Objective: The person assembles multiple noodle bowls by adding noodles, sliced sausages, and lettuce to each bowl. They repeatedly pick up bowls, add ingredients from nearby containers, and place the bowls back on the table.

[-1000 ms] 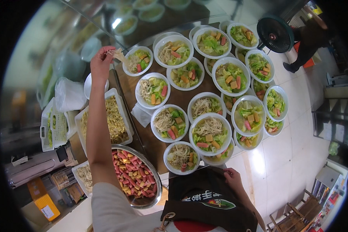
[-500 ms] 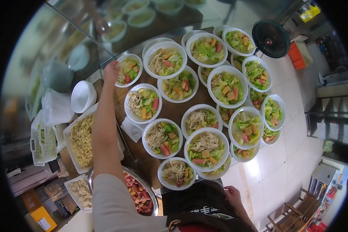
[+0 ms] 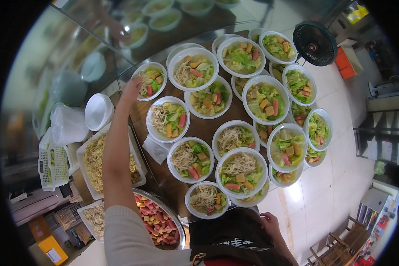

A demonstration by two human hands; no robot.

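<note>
My left hand [image 3: 131, 90] reaches to the near-left rim of a white bowl [image 3: 150, 98] at the far left of the table. Its fingers are closed together at the pale thin strands [image 3: 144, 85] inside; what they pinch, if anything, is hidden. Greens, pink sausage pieces and tan chunks share that bowl. My right hand [image 3: 270, 223] hangs beside my dark apron [image 3: 221, 230], loosely bent, thumb apart from the fingers, with nothing visible in it. Under my left arm stand a tub of yellowish strands [image 3: 91, 162] and a steel basin of cut sausage and tan chunks [image 3: 157, 221].
Several filled white bowls [image 3: 241, 173] cover the brown table [image 3: 199, 133], some stacked on others. Empty bowls [image 3: 98, 111], a plastic bag [image 3: 68, 124] and a white basket [image 3: 53, 166] stand left. A black fan [image 3: 314, 44] is far right. A glass panel [image 3: 88, 26] borders the far side.
My left hand has shifted slightly from the bowl's rim toward the strands inside it. The whole view has slid a little to the right. My right hand stays beside the apron.
</note>
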